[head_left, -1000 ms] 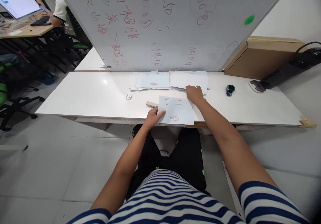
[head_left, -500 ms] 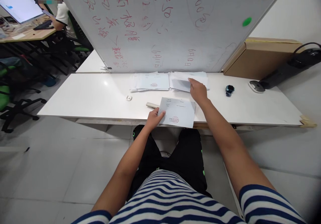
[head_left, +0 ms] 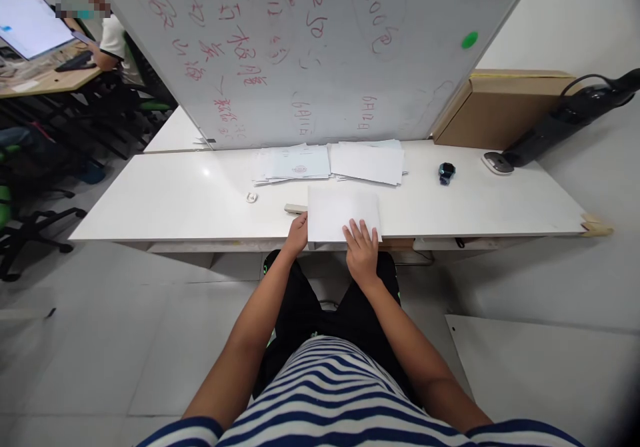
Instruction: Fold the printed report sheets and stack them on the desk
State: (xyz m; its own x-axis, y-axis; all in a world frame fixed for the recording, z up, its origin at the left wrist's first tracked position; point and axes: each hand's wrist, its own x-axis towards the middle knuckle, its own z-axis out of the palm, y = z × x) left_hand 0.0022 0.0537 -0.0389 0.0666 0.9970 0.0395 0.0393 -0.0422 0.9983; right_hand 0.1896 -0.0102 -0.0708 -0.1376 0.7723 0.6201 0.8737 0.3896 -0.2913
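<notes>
A white blank-faced sheet of paper (head_left: 335, 210) lies at the table's front edge, before my body. My left hand (head_left: 299, 233) is closed on its left edge, the fingertips partly hidden by the paper. Flat on the lower right part of the sheet rests my right hand (head_left: 363, 250), its fingers spread. Just left of the sheet, a beige bar-shaped object (head_left: 295, 208) is partly covered. Behind are two paper stacks: the left stack (head_left: 297, 162) shows a printed sheet with a red stamp, and the right stack (head_left: 367, 162) has a blank sheet on top.
A whiteboard (head_left: 280, 53) with red writing stands along the back of the white table (head_left: 175, 193). A small white ring-shaped item (head_left: 251, 197) lies left. At right are a watch (head_left: 446, 172), a cardboard box (head_left: 500, 110) and a black cylindrical device (head_left: 565, 123). A person (head_left: 113, 43) sits far left.
My right hand has moved from the right stack down to the paper in front of me. A blank face now shows there instead of the printed, stamped sheet. The view has shifted slightly.
</notes>
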